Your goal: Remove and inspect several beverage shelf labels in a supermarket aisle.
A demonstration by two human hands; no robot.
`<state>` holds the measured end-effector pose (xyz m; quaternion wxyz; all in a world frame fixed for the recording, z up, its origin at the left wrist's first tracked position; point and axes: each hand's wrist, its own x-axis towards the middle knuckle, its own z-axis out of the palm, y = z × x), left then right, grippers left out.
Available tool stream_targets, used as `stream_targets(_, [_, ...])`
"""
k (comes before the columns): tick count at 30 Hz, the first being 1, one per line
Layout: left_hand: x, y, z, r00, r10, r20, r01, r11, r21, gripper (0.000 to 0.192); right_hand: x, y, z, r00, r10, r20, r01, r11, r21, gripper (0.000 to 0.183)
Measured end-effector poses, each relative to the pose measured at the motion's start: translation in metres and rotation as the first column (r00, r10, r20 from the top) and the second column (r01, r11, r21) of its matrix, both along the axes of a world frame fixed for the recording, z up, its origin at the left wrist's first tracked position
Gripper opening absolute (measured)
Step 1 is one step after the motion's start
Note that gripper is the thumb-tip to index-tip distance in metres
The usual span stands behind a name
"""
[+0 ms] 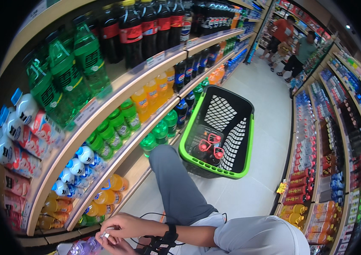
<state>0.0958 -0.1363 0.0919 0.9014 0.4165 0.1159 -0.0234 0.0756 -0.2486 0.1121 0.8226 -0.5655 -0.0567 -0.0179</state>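
At the lower left my right hand has its fingers bent around a small pale, shiny object. I cannot make out what it is. My left hand lies just under it, touching it and partly hidden. Purple bottles in clear wrap are next to my hands at the bottom edge. Black straps with a device sit at my wrists, and a black cable loops beside them. Beyond my bent knee stands a black shopping basket with a bright green rim. Dark bottles with red caps and red carry handles stand in it.
Left shelves hold green soda bottles, cola bottles, orange drinks and white bottles with blue caps. Bottle-filled shelves line the right. Pale tiled floor runs between. Several people stand at the far end.
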Motion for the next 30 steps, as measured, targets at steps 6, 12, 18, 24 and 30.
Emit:
stream_targets(6, [0.007,0.040,-0.034,0.966,-0.213,0.150,0.185,0.966,0.178,0.033,0.004,0.009,-0.010,0.962,-0.187,0.198,0.221,0.961,-0.168,0.020])
stream_targets(12, [0.027,0.062,-0.080,0.843,-0.281,0.459,-0.173,0.665,0.727,0.040,-0.001,0.007,0.004,0.973,-0.136,0.188,0.158,0.982,-0.109,0.021])
stream_targets(18, [0.021,0.044,-0.049,0.945,-0.219,0.242,0.147,0.948,0.283,0.042,0.009,0.013,-0.017,0.944,-0.208,0.255,0.257,0.950,-0.177,0.026])
stream_targets(24, [0.023,0.053,-0.057,0.934,-0.223,0.280,0.072,0.884,0.463,0.038,0.002,0.010,-0.003,0.987,-0.117,0.110,0.124,0.991,-0.057,0.031])
stream_targets(30, [0.016,0.036,-0.036,0.941,-0.244,0.233,0.172,0.941,0.290,0.035,-0.001,0.006,0.003,0.981,-0.115,0.159,0.128,0.989,-0.074,0.030])
